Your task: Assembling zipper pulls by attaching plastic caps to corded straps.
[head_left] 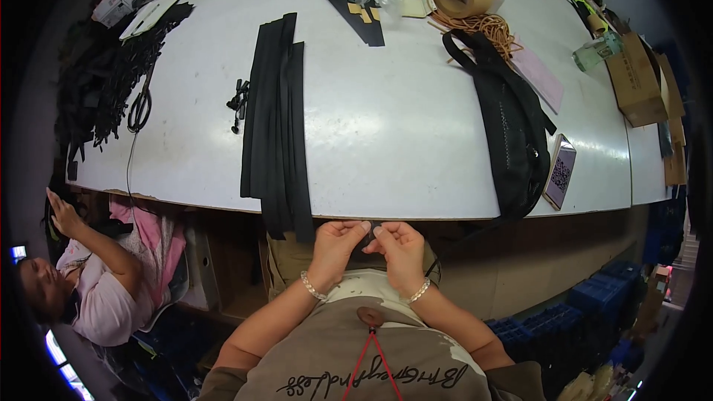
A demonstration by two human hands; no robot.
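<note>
A small, dark, thin-looking piece (369, 239) sits at lower centre, pinched in the fingers of your left hand (336, 246) and right hand (402, 248); a slackened pinch could drop it below the glossy white desk (394, 148).

Across the frame we see a table (394, 141). Left of centre on it lie long strips (275, 126), their lower ends past the near edge; small parts (236, 104) sit just left of them. Right of centre we find a bag (512, 134), with a phone (561, 172) to its right. At upper right, a bottle (596, 52) lies beside a carton (635, 82). At lower centre, before the edge, we have the left hand (338, 246) and right hand (401, 249) together.
</note>
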